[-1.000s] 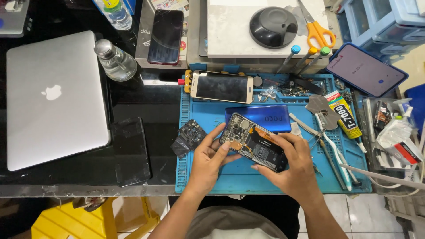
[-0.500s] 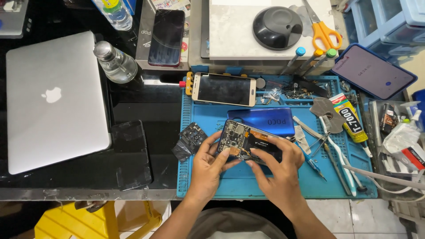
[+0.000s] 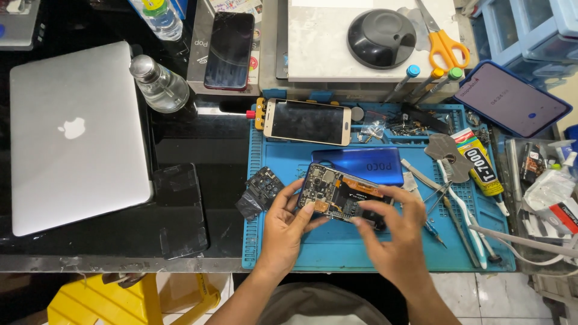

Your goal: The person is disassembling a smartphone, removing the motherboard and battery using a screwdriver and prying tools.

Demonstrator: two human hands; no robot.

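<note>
An opened phone (image 3: pixel 337 192) with its circuit board and orange cable showing lies tilted over the blue work mat (image 3: pixel 301 241). My left hand (image 3: pixel 289 225) grips its left, camera end, thumb on the board. My right hand (image 3: pixel 391 235) covers its right end, fingertips on the inside. Just behind it lies the blue back cover (image 3: pixel 361 165). A black camera-frame piece (image 3: pixel 259 191) sits left of my left hand.
A gold-edged phone (image 3: pixel 308 122), tweezers (image 3: pixel 421 180), a toothbrush (image 3: pixel 463 204), a glue tube (image 3: pixel 478 161) and loose screws share the mat. A silver laptop (image 3: pixel 72 132), glass bottle (image 3: pixel 158 84), dark phones (image 3: pixel 229 49) (image 3: pixel 512 99), scissors (image 3: pixel 442 39) and a black dome (image 3: pixel 380 37) surround it.
My right hand has slid left along the opened phone, from its lower right corner to over its right half. The left hand keeps its hold on the left end.
</note>
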